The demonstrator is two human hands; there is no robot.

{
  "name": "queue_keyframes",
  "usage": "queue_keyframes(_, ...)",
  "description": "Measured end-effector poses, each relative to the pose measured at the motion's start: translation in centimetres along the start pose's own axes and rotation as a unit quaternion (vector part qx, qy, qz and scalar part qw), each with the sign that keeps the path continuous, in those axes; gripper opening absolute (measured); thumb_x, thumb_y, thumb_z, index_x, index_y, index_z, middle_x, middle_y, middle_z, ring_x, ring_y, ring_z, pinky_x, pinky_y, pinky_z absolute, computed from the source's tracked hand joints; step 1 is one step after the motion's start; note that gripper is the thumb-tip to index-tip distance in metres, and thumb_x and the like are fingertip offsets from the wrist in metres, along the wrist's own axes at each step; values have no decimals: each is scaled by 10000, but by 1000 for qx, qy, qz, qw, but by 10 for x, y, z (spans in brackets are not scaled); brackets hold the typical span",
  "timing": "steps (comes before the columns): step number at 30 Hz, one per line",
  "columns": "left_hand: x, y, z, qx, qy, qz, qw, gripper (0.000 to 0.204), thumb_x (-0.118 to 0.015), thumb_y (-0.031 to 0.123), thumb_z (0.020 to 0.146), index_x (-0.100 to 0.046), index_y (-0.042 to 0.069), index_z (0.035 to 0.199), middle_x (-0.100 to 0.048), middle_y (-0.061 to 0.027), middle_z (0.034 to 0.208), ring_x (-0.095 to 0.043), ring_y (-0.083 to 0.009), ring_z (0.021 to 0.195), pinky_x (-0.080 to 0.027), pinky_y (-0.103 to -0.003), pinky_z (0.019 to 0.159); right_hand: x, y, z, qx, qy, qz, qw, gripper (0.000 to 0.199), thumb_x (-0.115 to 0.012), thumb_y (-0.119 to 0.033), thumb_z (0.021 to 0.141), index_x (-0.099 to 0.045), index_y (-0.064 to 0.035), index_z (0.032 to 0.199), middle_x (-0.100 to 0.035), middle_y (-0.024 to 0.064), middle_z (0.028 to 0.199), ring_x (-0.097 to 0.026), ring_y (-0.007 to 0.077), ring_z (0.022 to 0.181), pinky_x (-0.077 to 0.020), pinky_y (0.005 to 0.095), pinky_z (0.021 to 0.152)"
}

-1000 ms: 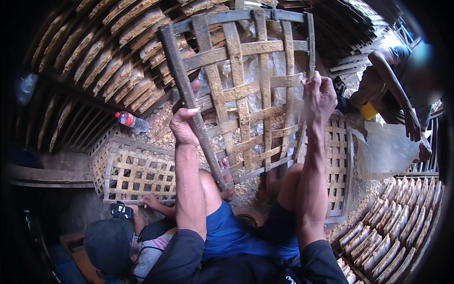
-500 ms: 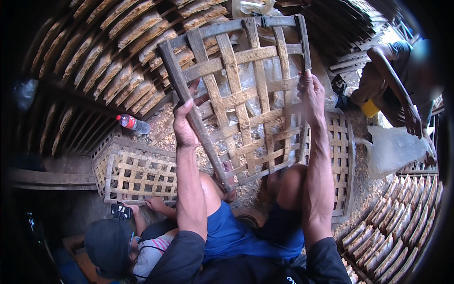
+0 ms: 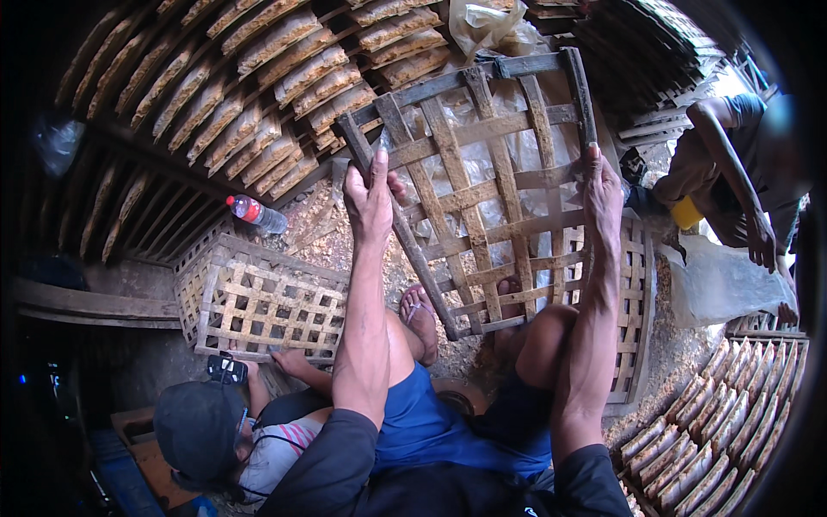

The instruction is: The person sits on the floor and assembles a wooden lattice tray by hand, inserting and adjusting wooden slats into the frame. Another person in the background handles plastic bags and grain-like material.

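Between my hands a woven bamboo rack (image 3: 508,187) is held up, slanted, with wooden side bars, wide flat slats and large open squares. My left hand (image 3: 369,205) grips its left side bar, thumb up along the bar and fingertips showing behind it. On the opposite bar, my right hand (image 3: 602,196) holds on near the upper half, thumb pointing up. Through the gaps I see clear plastic sheeting and my feet in sandals. The rack's lower end hangs just in front of my knees.
Other woven racks (image 3: 274,302) lie left, beside a person in a cap (image 3: 200,431), and right (image 3: 635,319). A red-capped bottle (image 3: 257,214) stands near shelves of pale slabs (image 3: 284,43). More slabs (image 3: 715,422) fill the lower right. Another person (image 3: 749,172) handles a plastic bag (image 3: 728,280).
The rack has moved a little right and down in view. My left hand has turned on its bar, thumb now pointing up. The background has shifted slightly as well.
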State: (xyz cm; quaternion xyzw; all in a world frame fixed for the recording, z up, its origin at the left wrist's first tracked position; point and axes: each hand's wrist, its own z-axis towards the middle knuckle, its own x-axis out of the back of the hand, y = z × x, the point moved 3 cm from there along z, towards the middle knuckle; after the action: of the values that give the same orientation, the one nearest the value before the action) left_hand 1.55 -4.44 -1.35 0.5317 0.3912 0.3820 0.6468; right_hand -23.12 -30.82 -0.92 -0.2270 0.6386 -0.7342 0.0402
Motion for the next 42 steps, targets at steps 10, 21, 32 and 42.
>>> queue_keyframes(10,24,2,19,-169,129,182,960,341,-660,288,1005,-603,-27,1121,-691,-129,875,-685,-229,742,-565,-383,692,0,-20,-9,81,22,-44,996,564,-509,-564,1055,-739,-52,996,-644,32,678,-566,98,633,-463,311,604)
queue_keyframes(21,35,-9,17,-21,74,12,997,316,-771,223,936,-669,14,1150,-722,-88,967,-700,-168,847,-559,-314,787,-12,-31,-22,96,69,-70,990,554,-549,-568,1035,-756,-56,1000,-731,71,743,-688,146,733,-520,321,705)
queue_keyframes(32,7,1,-6,70,-142,38,987,380,-766,388,942,-666,48,1081,-695,-21,930,-671,-91,830,-569,-256,699,-7,-10,11,18,76,151,985,648,-566,-673,977,-624,-83,717,-512,-45,570,-454,41,479,-325,230,445)
queue_keyframes(42,0,0,-12,43,-200,150,967,459,-740,451,946,-687,1,1020,-729,-103,851,-721,-169,773,-609,-317,727,8,-1,12,-39,127,224,966,613,-546,-647,997,-574,-88,746,-513,-20,571,-463,57,442,-338,230,407)
